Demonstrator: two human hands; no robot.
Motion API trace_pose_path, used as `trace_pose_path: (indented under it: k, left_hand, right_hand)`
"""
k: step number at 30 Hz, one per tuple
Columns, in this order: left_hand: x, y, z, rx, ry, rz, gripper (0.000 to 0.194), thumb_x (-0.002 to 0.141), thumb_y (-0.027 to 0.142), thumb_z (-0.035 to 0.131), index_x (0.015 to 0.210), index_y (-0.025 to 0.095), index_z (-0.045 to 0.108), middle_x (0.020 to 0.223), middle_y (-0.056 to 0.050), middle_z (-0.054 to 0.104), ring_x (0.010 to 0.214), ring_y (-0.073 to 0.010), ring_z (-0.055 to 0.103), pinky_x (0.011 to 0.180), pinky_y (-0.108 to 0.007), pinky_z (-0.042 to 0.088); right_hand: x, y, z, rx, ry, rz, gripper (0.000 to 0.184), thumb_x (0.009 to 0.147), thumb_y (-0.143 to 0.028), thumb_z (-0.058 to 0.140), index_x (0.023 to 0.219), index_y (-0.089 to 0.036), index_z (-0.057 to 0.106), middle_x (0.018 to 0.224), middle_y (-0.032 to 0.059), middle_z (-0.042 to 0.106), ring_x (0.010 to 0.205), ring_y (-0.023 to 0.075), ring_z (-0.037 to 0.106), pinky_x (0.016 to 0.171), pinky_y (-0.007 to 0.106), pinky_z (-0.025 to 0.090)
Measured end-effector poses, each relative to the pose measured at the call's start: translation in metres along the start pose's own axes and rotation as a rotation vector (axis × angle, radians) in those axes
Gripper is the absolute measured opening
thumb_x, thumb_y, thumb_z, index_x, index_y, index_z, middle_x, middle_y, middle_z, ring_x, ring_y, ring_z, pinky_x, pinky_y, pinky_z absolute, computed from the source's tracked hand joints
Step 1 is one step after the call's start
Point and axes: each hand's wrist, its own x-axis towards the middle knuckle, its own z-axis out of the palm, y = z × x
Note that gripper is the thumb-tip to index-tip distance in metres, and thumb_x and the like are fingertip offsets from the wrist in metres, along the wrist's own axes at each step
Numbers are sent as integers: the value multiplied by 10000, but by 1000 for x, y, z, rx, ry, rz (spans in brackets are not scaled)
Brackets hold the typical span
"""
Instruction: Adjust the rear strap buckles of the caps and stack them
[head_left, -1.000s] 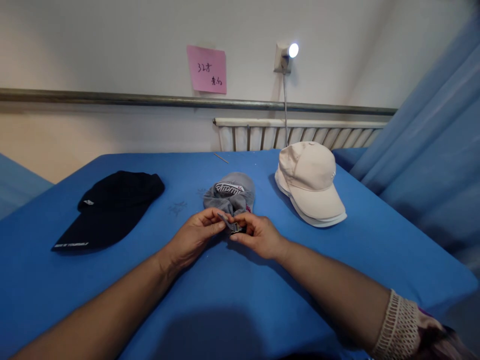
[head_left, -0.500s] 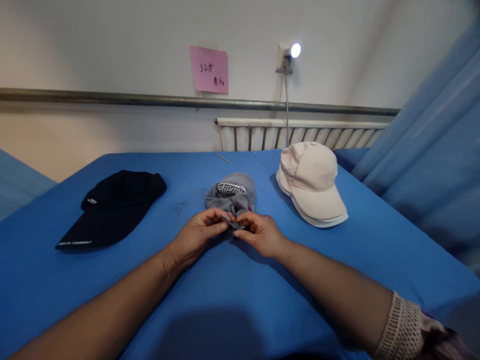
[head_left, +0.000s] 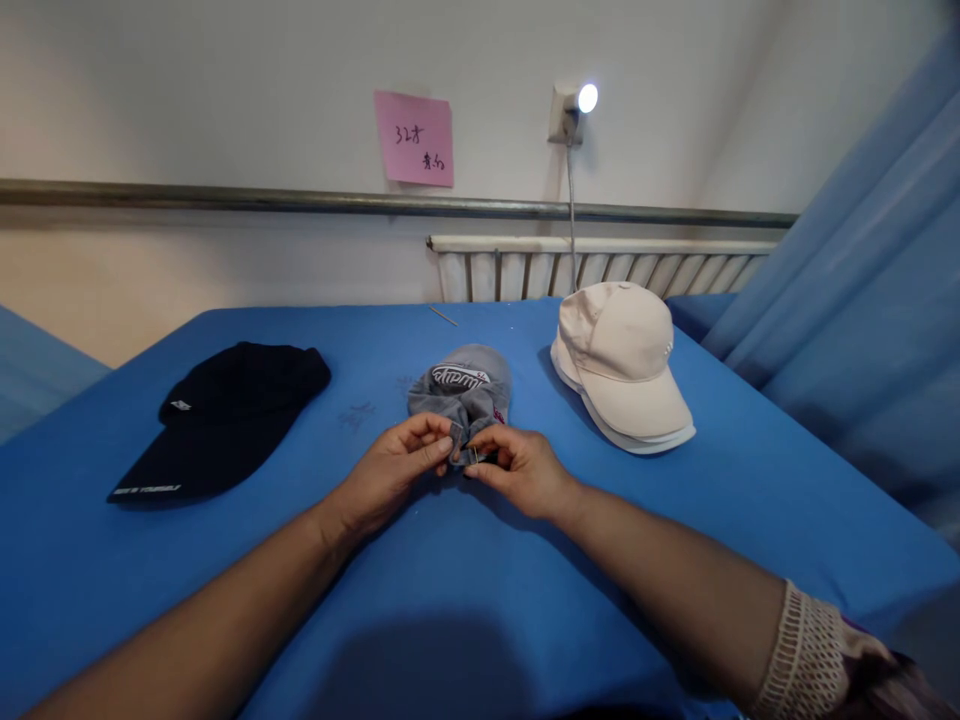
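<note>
A grey cap (head_left: 466, 366) with white lettering lies on the blue-covered bed in front of me, its crown pushed in and creased. My left hand (head_left: 400, 455) pinches a piece of grey fabric at the cap's near side between thumb and fingers. Beside it, my right hand (head_left: 521, 470) grips the cap's closure, where a small metal buckle (head_left: 475, 455) glints between thumb and fingertips. The two hands' fingertips are close together. The fingers partly hide how strap and buckle meet.
To the left lies a black cap (head_left: 232, 420). A stack of light caps (head_left: 626, 345) stands to the right. A thin stick (head_left: 442, 315) lies near the back edge of the blue sheet (head_left: 420, 610). Behind are a radiator (head_left: 517, 270) and a rail; blue curtain (head_left: 847, 290) hangs right.
The fabric end in my left fingers has turned, and a little gap has opened between it and the buckle in my right hand. The view has shifted slightly.
</note>
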Motion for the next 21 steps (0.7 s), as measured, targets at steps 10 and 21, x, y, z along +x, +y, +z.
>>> trace_pose_path:
  k: [10, 21]
  left_hand:
    - [-2, 3, 2, 133, 8, -20, 185, 809, 335, 739, 777, 170, 660, 743, 7, 566, 693, -115, 497, 652, -225, 403]
    - [-7, 10, 6, 131, -48, -34, 180, 776, 337, 717, 696, 183, 669, 1110, -53, 554, 1027, -224, 526, 899, -331, 433]
  right_hand:
    - [-4, -9, -2, -206, 64, -186, 185, 804, -165, 739, 975, -219, 691, 899, 8, 684, 738, 134, 607, 674, 250, 478]
    - [-3, -3, -1, -193, 50, -154, 223, 817, -172, 728, 1028, -228, 682, 915, 1, 720, 742, 137, 635, 686, 256, 492]
